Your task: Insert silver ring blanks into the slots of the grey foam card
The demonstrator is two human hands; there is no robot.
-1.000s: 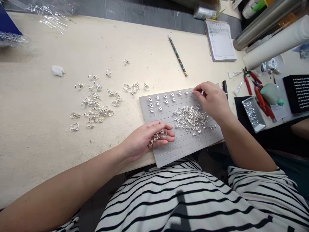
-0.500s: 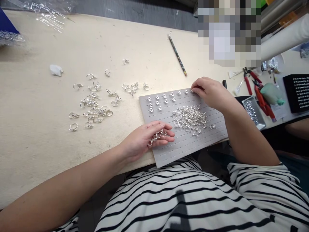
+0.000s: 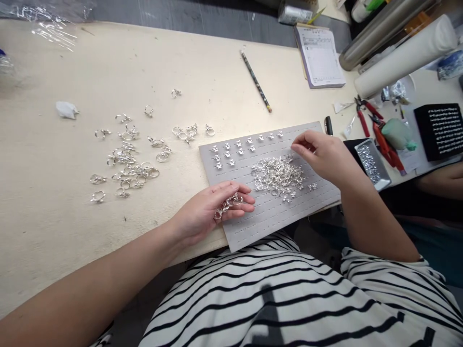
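Observation:
My left hand [image 3: 202, 207] is cupped, palm up, around several silver rings [image 3: 227, 205], over the left edge of a grey slotted ring board [image 3: 260, 224]. My right hand [image 3: 323, 156] hovers over the board's right part, thumb and forefinger drawn together; I see no ring at their tips. Beside its fingertips lies a heap of loose silver rings [image 3: 278, 176] on the board. Rows of upright rings [image 3: 238, 144] stand in slots along the board's far left part. The last ring [image 3: 279, 134] of the top row stands just left of my right hand.
Scattered rings [image 3: 135, 171] lie on the table left of the board. Behind it are a pencil [image 3: 256, 81] and a notepad [image 3: 320, 58]. To the right are red-handled pliers [image 3: 385, 142], a metal tray of small parts [image 3: 372, 161] and a black display block [image 3: 439, 130].
My right hand has let go of the ring at the end of the top row and moved back toward the heap. My left hand still cradles its rings. The camera view has shifted slightly.

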